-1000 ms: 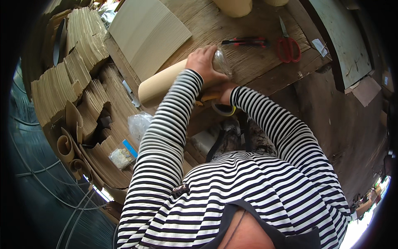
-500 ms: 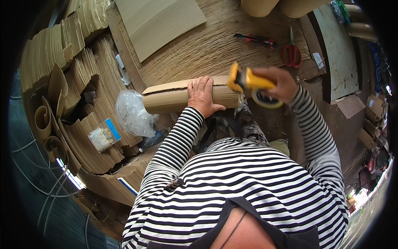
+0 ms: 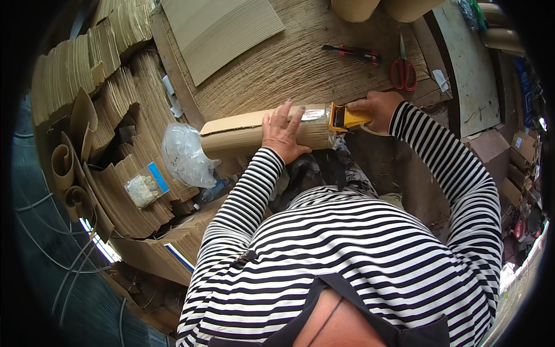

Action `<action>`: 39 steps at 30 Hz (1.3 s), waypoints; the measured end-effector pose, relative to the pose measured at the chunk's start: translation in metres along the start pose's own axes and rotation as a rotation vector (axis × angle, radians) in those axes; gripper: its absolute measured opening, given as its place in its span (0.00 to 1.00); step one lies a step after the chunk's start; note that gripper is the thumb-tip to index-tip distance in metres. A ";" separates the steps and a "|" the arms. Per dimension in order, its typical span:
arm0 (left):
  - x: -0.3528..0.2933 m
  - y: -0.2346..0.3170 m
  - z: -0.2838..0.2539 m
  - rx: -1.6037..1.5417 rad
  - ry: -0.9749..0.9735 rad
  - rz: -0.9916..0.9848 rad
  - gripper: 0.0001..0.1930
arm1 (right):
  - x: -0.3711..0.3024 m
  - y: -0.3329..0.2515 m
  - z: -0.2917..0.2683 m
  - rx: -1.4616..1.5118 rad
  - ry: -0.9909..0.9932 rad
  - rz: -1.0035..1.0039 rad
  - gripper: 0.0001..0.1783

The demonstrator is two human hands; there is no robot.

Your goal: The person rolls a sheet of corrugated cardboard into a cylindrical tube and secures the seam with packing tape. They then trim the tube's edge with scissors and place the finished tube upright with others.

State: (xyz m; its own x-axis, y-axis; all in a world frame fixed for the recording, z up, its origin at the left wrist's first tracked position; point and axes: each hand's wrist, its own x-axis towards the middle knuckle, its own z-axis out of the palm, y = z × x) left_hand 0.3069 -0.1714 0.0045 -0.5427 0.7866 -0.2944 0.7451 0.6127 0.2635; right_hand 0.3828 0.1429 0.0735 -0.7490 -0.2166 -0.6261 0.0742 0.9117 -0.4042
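A cardboard roll (image 3: 231, 139) lies crosswise in front of me, its long seam edge showing on top. My left hand (image 3: 281, 132) holds it near the middle, fingers spread over the top and thumb along the near side. In my right hand (image 3: 381, 113) is a yellow tape dispenser (image 3: 350, 117), its head against the roll's right end. A shiny strip of clear tape (image 3: 315, 114) lies over the seam there. The dispenser's tape reel is mostly hidden by my hand.
On the wooden table beyond are a flat corrugated sheet (image 3: 225, 34), a red and black utility knife (image 3: 352, 54), red-handled scissors (image 3: 403, 72) and two upright cardboard tubes (image 3: 355, 8). Stacked cardboard (image 3: 115, 191) and a clear plastic bag (image 3: 186, 155) sit at left.
My right hand has brought the tape dispenser in from the right against the roll's end. Tape now shows on the seam. Some left fingers have lifted slightly on the roll.
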 end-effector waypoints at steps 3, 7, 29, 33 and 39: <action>0.022 -0.002 -0.019 0.020 -0.208 -0.013 0.63 | 0.008 0.023 0.018 0.155 0.011 0.019 0.31; 0.049 0.001 -0.023 0.056 -0.240 0.074 0.63 | 0.037 0.062 0.060 0.477 0.162 -0.122 0.34; 0.127 -0.003 -0.017 -0.265 -0.395 0.034 0.56 | 0.001 -0.046 0.248 1.100 -0.017 0.128 0.41; 0.159 -0.047 -0.014 -0.675 -0.535 -0.125 0.49 | 0.095 -0.092 0.152 0.858 -0.068 -0.089 0.38; 0.136 -0.042 -0.013 -0.084 -0.072 0.040 0.43 | 0.035 -0.125 0.170 1.049 -0.199 0.083 0.39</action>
State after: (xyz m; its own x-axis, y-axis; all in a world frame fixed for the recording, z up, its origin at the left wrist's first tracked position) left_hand 0.1966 -0.0893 -0.0349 -0.4816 0.8051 -0.3463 0.7288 0.5874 0.3520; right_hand 0.4589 -0.0382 -0.0116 -0.6015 -0.3071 -0.7375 0.7201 0.1914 -0.6670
